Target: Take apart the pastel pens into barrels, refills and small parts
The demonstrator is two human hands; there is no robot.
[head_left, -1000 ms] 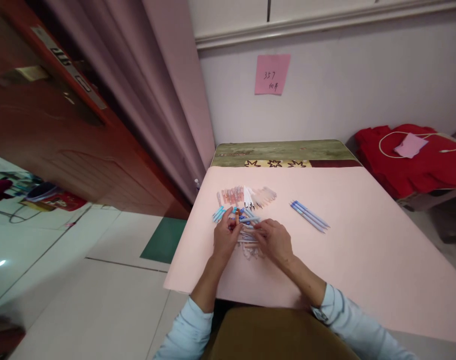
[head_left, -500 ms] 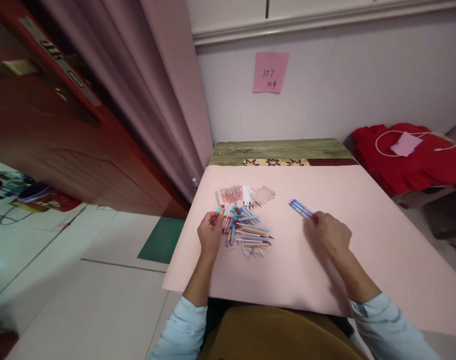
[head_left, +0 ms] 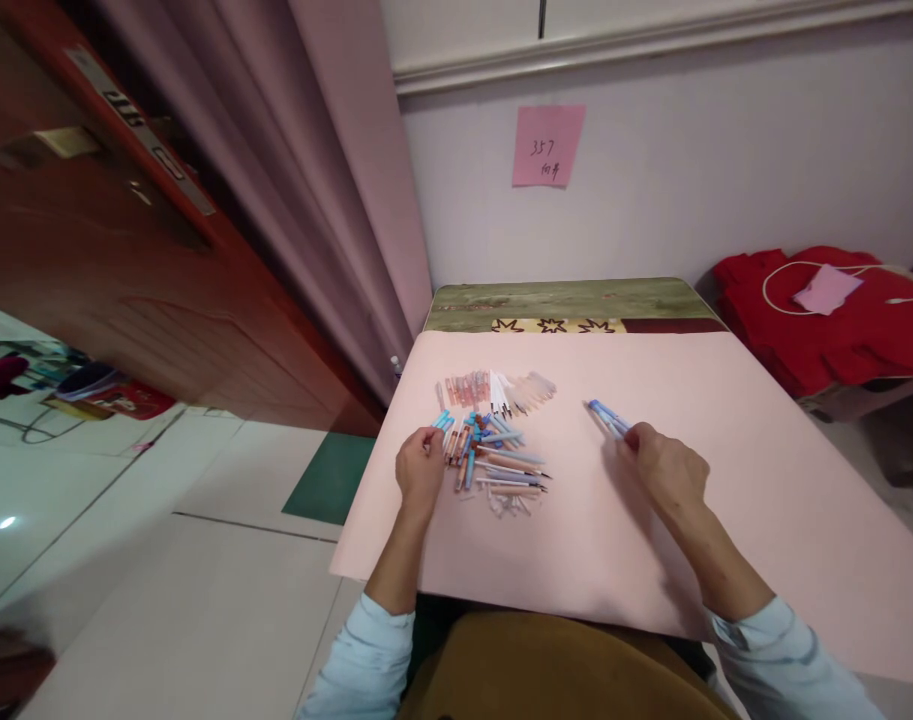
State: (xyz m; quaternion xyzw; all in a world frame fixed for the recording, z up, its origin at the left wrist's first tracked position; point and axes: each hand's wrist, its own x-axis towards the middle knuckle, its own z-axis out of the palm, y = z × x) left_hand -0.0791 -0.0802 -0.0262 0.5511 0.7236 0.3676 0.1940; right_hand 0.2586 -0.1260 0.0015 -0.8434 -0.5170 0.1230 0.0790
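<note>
A heap of loose pen parts (head_left: pixel 490 450), blue, brown and white, lies on the pink table cover (head_left: pixel 763 480). My left hand (head_left: pixel 420 470) rests at the heap's left edge, fingers curled on a small blue piece. Off to the right, a few assembled blue pens (head_left: pixel 604 415) lie side by side. My right hand (head_left: pixel 664 470) sits on their near ends, fingers closed around them, hiding most of their length.
The green table end (head_left: pixel 561 300) meets the wall, where a pink note (head_left: pixel 547 146) hangs. A red cloth with a white cable (head_left: pixel 823 320) lies to the right. Left of the table are a curtain (head_left: pixel 313 200), a wooden door and tiled floor.
My right hand left the heap and moved right to the blue pens, where it now stays. My left hand shifted to the heap's left edge.
</note>
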